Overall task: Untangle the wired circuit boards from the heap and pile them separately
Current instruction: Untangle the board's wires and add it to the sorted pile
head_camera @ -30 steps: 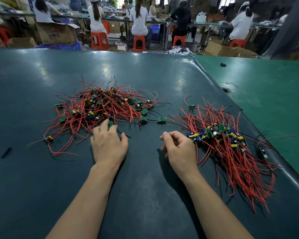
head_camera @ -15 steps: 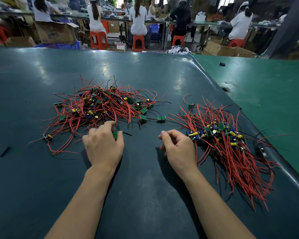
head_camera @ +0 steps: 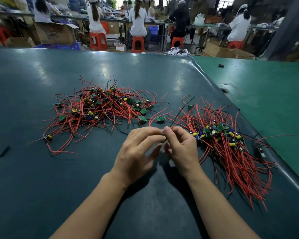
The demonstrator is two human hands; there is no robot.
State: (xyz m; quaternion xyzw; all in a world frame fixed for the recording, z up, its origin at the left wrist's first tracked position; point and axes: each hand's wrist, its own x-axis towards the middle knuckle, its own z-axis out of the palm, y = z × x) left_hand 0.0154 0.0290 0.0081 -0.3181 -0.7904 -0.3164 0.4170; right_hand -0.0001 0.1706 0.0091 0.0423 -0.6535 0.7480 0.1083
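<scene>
A tangled heap (head_camera: 100,107) of small green circuit boards with red and black wires lies on the dark table, left of centre. A second pile (head_camera: 231,145) of the same boards lies to the right, its wires combed toward me. Between the two, my left hand (head_camera: 136,152) and my right hand (head_camera: 181,149) meet and together pinch one small green board (head_camera: 163,134), mostly hidden by my fingertips. Its red wire (head_camera: 155,116) arcs up and away from my fingers. Two loose boards (head_camera: 160,119) lie just beyond my hands.
The dark table mat (head_camera: 41,187) ends at a raised edge on the right, where a lighter green table (head_camera: 274,100) begins. A short black scrap (head_camera: 4,151) lies at the far left. Seated people on orange stools work at benches in the background.
My left hand picked a board from the heap's near edge and carried it right. My right hand lifted off the table and joined it, so both hands now hold the board.
</scene>
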